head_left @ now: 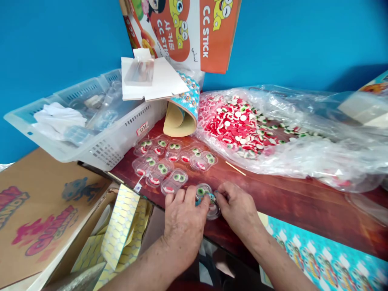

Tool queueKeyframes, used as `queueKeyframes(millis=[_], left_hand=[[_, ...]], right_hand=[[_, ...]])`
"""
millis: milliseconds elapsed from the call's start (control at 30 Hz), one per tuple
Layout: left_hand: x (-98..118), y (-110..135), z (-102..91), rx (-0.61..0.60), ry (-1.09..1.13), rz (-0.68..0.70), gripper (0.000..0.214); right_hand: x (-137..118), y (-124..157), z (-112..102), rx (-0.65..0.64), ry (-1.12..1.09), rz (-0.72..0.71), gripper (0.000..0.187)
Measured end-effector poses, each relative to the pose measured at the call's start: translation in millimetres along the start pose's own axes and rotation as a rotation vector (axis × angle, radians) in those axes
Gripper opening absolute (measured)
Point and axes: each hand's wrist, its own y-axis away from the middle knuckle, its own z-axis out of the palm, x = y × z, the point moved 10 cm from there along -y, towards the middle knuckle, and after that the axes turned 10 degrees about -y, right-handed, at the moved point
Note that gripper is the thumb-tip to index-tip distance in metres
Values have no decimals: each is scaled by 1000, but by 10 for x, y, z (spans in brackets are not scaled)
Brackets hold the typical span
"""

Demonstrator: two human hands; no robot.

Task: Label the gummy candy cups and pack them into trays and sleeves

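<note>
My left hand (186, 222) grips a small clear plastic pack (214, 211) with green candy eyes inside at the front edge of the table. Its thumb presses on a blue printed sticker (199, 201) lying across that pack. From the other side, my right hand (238, 206) pinches at the sticker's right end; its fingertips partly hide the spot. Behind my left hand, several similar clear packs (175, 181) lie grouped on the table, holding green eyes and red-and-white mouth pieces.
A large clear bag (287, 157) spills red, white and green candies at the back. Left stands a white plastic basket (100, 151) beside a cardboard box (54, 218) with yellow backing strips (121, 226). A sticker roll (184, 125) stands behind; blue sticker sheets (321, 254) lie at right.
</note>
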Motion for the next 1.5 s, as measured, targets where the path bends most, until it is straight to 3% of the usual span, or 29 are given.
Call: queueKeyframes(millis=[133,200,267,300,367,467,633,733,800,900,967,1000,1067,1133,1200,1267,1333,1500], left_hand=[[47,9,58,-6,11,42,20],[39,11,86,-19,13,38,18],[33,15,93,-17,12,34,16],[31,18,88,-9,10,31,17],[23,27,74,13,5,18,18],[13,57,59,51,10,-2,21],[-104,221,-56,268,249,-69,17],[-402,354,-10,317,604,-315,20],[-473,388,173,174,958,-480,30],[-130,330,298,-127,1541,-497,36],[79,281,212,-197,1762,-471,32],[134,265,172,-192,1814,-478,30],[179,258,134,-155,1857,-527,28],[180,279,132,-106,1861,-588,29],[179,306,123,-57,1840,-616,28],[220,322,87,-28,1832,-589,26],[295,338,49,-24,1850,-554,23],[508,391,40,-73,1952,-531,23]], right_hand=[[-15,14,-17,-8,55,18,10],[-111,9,-119,51,138,-5,10],[-278,-18,-220,105,236,-66,23],[-364,-48,-215,79,271,-104,28],[-475,-124,-83,-89,286,-157,28],[-496,-213,117,-339,146,-157,7],[-318,-202,132,-416,-405,35,10],[-241,-44,-13,-287,-811,147,16],[-209,99,-137,-154,-1004,200,23],[-220,307,-249,-31,-1147,251,28],[-244,412,-296,-21,-1186,269,29],[-245,457,-357,-2,-1172,260,30],[-200,562,-657,166,-1004,189,33],[-213,757,-1074,412,-670,73,28],[-350,957,-1285,507,-377,-48,14],[-453,1058,-1218,423,-294,-117,15],[-444,1102,-1072,346,-370,-91,17],[-188,1145,-743,359,-897,180,18]])
